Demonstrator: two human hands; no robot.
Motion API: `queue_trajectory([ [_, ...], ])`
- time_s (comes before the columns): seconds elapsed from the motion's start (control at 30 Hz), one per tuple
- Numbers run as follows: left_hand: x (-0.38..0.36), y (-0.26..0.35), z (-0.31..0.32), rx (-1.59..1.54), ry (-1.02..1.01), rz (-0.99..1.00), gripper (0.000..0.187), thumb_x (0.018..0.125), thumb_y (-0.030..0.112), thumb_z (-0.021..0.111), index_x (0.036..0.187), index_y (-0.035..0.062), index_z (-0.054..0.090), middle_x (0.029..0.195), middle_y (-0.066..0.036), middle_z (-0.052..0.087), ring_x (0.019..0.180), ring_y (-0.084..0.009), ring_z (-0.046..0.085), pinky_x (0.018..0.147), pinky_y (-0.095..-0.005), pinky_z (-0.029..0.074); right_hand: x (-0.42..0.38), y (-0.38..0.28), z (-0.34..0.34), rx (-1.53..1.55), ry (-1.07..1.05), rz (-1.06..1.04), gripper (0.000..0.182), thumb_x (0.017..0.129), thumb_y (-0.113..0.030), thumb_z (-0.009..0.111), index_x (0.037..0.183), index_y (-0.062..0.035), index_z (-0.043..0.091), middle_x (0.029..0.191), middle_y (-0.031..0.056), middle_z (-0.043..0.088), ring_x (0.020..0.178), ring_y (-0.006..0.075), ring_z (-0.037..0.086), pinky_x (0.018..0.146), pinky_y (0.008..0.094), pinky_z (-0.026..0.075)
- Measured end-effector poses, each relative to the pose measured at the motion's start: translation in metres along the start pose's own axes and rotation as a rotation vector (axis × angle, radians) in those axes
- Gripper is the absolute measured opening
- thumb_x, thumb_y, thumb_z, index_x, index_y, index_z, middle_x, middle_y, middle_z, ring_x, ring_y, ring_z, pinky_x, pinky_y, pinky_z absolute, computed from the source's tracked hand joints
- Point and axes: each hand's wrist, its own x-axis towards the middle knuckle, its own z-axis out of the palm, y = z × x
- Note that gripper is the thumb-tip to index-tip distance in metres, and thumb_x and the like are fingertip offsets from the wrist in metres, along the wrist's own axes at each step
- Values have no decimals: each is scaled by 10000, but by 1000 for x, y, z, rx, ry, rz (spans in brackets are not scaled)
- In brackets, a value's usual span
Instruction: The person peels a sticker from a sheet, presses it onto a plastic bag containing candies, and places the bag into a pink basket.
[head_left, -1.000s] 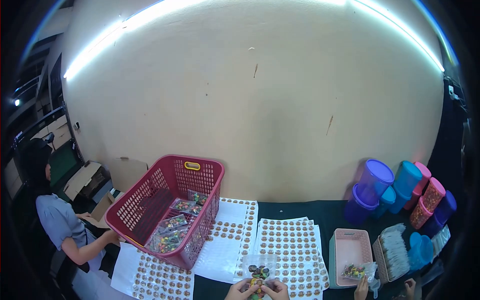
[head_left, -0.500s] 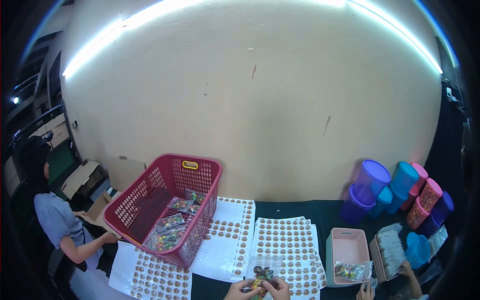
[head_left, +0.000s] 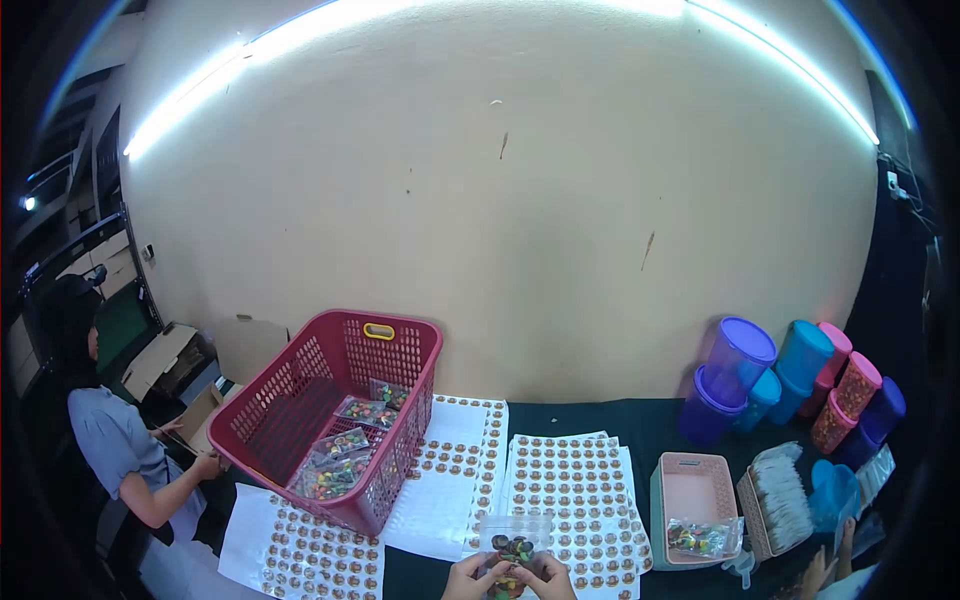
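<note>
At the bottom middle, a clear plastic bag (head_left: 514, 535) of small dark, red, green and yellow pieces is held upright. The fingers of my left hand (head_left: 470, 579) are closed on its left side, and those of my right hand (head_left: 549, 578) grip its right side. The lower part of the bag runs to the picture's edge. Under and behind it lie sticker sheets (head_left: 565, 470) with rows of round brown labels. I cannot make out exactly what the pieces in the bag are.
Left stands a maroon laundry basket (head_left: 325, 330) with several filled bags. To the right are a pink tray (head_left: 690, 480) holding one bag, a basket of clear packets (head_left: 780, 500) and lidded plastic canisters (head_left: 740, 350). A person (head_left: 130, 430) is at left; another person's hands (head_left: 825, 570) show bottom right.
My hands and the bag have shifted slightly left. The other person's hands at right have moved away from the pink tray. The person at left has drawn a hand back from the maroon basket's corner.
</note>
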Motion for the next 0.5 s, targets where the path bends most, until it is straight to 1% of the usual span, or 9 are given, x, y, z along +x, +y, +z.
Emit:
queue_trajectory([
  [0.03, 0, -3, -3, 104, -54, 43, 223, 818, 173, 584, 942, -11, 587, 824, -35, 605, 714, -90, 544, 628, -229, 447, -1, 5, 0, 2, 4, 1, 211, 769, -167, 647, 888, -9, 575, 761, 45, 571, 678, 101, 519, 600, 229, 427],
  [0.07, 0, -6, -5, 208, -109, 86, 223, 816, 169, 584, 946, -12, 586, 821, -34, 605, 711, -90, 544, 625, -228, 446, -2, 8, -1, 17, 11, 30, 238, 763, -163, 654, 919, -6, 569, 800, 53, 579, 712, 110, 532, 630, 232, 438],
  [0.17, 0, -13, -3, 156, -149, 92, 233, 810, 174, 590, 956, -8, 583, 809, -40, 604, 708, -92, 543, 624, -229, 445, -5, -5, -2, 40, 11, 52, 287, 753, -150, 663, 973, -1, 555, 874, 65, 586, 779, 127, 550, 685, 240, 453],
  [0.2, 1, -23, -3, 154, -154, 91, 233, 810, 174, 590, 956, -8, 583, 809, -40, 604, 708, -92, 543, 624, -229, 445, -6, -10, -2, 48, -3, 44, 307, 750, -141, 665, 994, 2, 547, 908, 69, 585, 812, 134, 554, 710, 245, 457],
  [0.23, 2, -34, -3, 145, -138, 99, 240, 808, 178, 592, 959, -7, 582, 809, -43, 604, 706, -95, 544, 626, -230, 446, -6, -10, -2, 47, 2, 45, 307, 750, -141, 665, 994, 2, 547, 908, 69, 585, 812, 134, 554, 710, 245, 457],
  [0.27, 3, -44, -3, 135, -121, 108, 246, 805, 183, 594, 963, -6, 581, 809, -45, 603, 704, -97, 544, 627, -232, 446, -6, -9, -2, 119, -5, 42, 315, 750, -136, 665, 1004, 2, 540, 917, 69, 583, 821, 135, 551, 714, 248, 457],
  [0.3, 3, -42, -2, 132, -121, 110, 246, 805, 183, 594, 963, -6, 581, 809, -45, 603, 704, -97, 544, 627, -232, 446, -5, -10, -2, 190, -13, 36, 324, 750, -131, 664, 1014, 3, 534, 927, 68, 580, 830, 136, 548, 719, 250, 457],
  [0.43, 1, -32, -2, 159, -114, 67, 262, 814, 198, 588, 979, -6, 578, 845, -54, 603, 732, -107, 548, 654, -238, 447, -1, -16, -3, 159, -11, 36, 327, 752, -134, 662, 1019, 5, 534, 935, 76, 582, 841, 145, 548, 726, 253, 457],
  [0.5, 1, -30, -1, 147, -98, 63, 272, 816, 207, 587, 987, -6, 577, 860, -58, 603, 746, -111, 550, 666, -240, 446, 4, -8, -6, 123, -104, 82, 388, 759, -148, 658, 1082, 8, 512, 973, 96, 578, 860, 167, 555, 744, 251, 454],
])
